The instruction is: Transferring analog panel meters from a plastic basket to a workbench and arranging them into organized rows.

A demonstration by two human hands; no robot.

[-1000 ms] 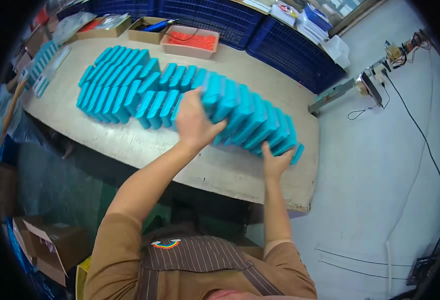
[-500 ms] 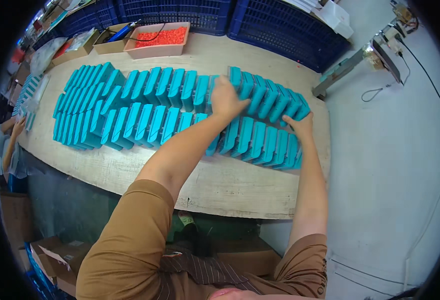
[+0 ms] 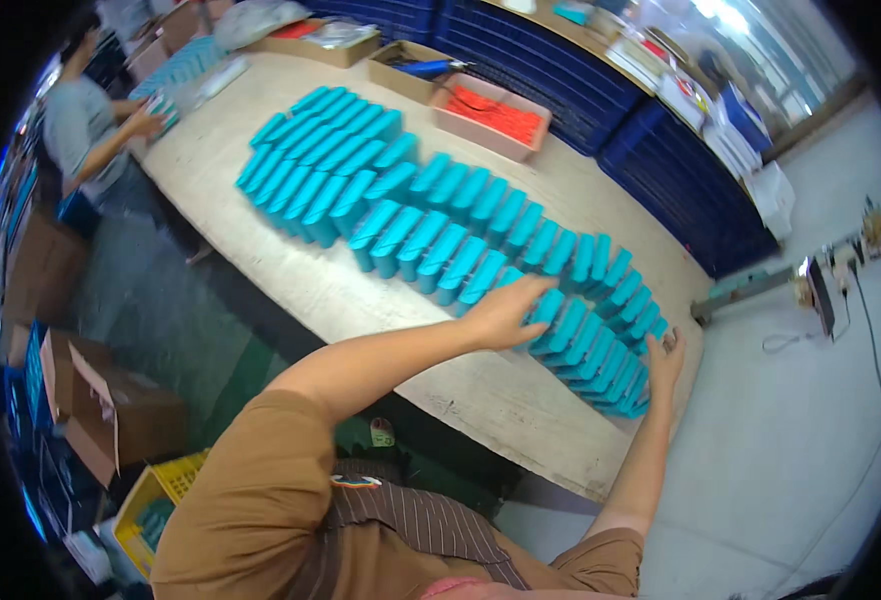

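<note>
Two long rows of upright turquoise cases (image 3: 440, 250) stretch diagonally over the pale table (image 3: 460, 400), with a denser group (image 3: 300, 170) at their left end. My left hand (image 3: 505, 312) lies over the front row right of centre, thumb and fingers apart, fingertips touching or very near the cases, some of which it hides. At the rows' right end, my right hand (image 3: 665, 352) has its bent fingers apart beside the last cases of the back row, with nothing visibly gripped. The cases nearest it lean slightly.
A pink tub of red pieces (image 3: 490, 115), an open cardboard tray (image 3: 400, 75) and blue crates (image 3: 670, 210) line the back. A co-worker (image 3: 95, 150) handles turquoise items at the left. Open boxes (image 3: 130, 420) and a yellow crate (image 3: 150, 500) stand below. A wall bounds the right.
The block of cases earlier raised between my hands now stands in the back row. My left hand has dropped back toward the front row with fingers loosened. The view has turned.
</note>
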